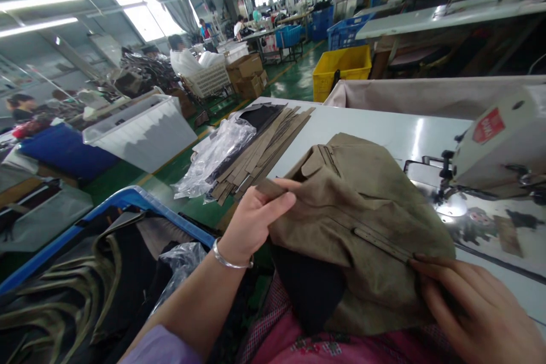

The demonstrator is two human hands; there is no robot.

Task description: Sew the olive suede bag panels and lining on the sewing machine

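The sewing machine (497,145) stands at the right of the pale bench (358,122), with plenty crowded around it. Well to its left, at the bench's far corner, lies a pile of brown fabric strips (267,153); on the pile's side away from the machine are black cloth (261,116) and crumpled clear plastic (224,145). Farther left of the machine, and nearer the person, a blue-rimmed bin (147,196) holds dark pieces with olive edges (85,290). Behind the machine, along the bench's back edge, runs a pale trough (401,91), and beyond that, to the machine's left, stands a yellow crate (343,71). A small brown scrap (508,236) lies just below the machine's head

The olive-brown cloth piece (367,199) is just left of the machine, partly over the bench and partly over the person's lap, its border near the needle area; whether they touch is hard to tell. The left grip (251,219) pinches its edge on the side away from the machine, thumb on top. The right grip (473,298), in front of the machine, has thumb and fingers closed on the near right part, at the end of a narrow stitched welt (379,243)
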